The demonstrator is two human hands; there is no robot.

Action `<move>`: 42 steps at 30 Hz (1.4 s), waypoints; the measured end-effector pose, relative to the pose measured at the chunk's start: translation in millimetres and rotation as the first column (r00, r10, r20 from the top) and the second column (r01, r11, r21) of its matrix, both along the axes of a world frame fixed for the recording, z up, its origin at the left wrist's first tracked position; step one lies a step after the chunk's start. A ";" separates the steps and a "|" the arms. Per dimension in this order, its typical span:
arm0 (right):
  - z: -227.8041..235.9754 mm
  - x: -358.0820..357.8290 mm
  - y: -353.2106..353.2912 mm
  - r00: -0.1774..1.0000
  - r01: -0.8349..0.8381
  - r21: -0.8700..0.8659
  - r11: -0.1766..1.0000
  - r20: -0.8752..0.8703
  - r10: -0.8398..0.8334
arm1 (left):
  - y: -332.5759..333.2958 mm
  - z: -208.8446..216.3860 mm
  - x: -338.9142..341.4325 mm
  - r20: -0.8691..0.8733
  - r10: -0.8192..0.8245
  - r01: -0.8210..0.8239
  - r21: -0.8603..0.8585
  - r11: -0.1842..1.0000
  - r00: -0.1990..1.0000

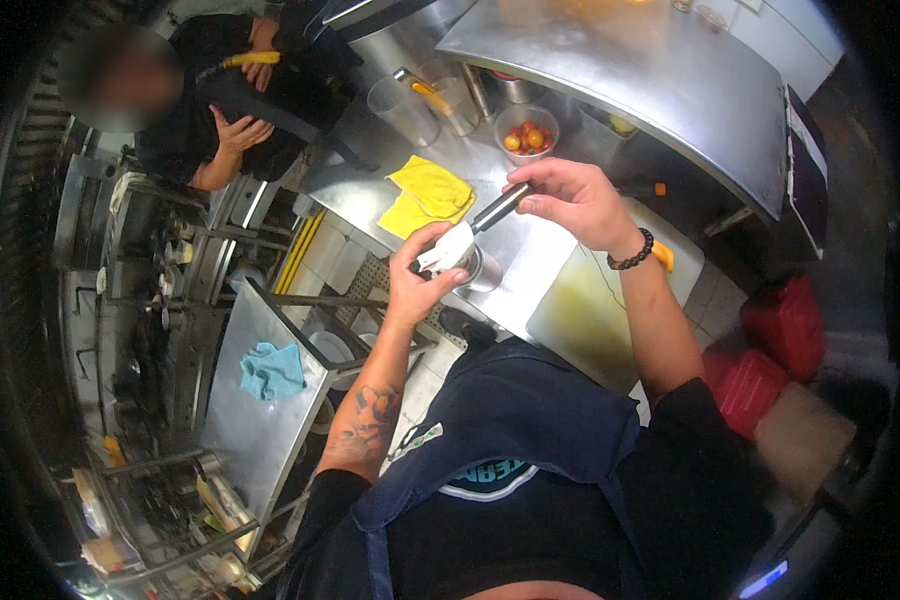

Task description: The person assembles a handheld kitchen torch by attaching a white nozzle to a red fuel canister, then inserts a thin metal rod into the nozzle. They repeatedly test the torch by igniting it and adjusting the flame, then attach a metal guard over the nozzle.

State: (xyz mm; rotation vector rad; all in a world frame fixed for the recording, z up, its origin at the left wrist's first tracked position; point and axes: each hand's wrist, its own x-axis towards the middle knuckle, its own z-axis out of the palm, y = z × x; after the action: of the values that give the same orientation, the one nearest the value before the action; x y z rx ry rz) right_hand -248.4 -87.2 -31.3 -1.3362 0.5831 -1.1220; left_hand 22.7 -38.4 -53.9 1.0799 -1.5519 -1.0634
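Observation:
My right hand pinches the black handle of a spatula between thumb and fingers. The spatula slants down to the left, and its flat white head lies between the thumb and fingers of my left hand. Right beside that thumb, partly hidden by the hand and the white head, is a silver metal cup on the steel counter. A folded yellow cloth lies just beyond my left hand. To the right, under my right forearm, is a pale cutting board with yellow-green stains.
Farther back stand a bowl of tomatoes and clear jugs. A raised steel shelf overhangs the counter at right. On the left, a blue cloth lies on another steel table. A person in black stands at the far left.

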 end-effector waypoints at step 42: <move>94.1 58.2 -42.3 0.998 0.062 -0.258 0.964 -0.007 -0.066 | 32.4 72.2 -21.6 -0.793 0.338 0.419 0.569 0.707 0.507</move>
State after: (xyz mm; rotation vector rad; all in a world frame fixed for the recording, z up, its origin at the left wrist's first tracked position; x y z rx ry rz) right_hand -190.2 -129.5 62.9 -1.5593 0.5064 -1.2738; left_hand 1.2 -6.0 18.3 0.7023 -0.2603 -1.9596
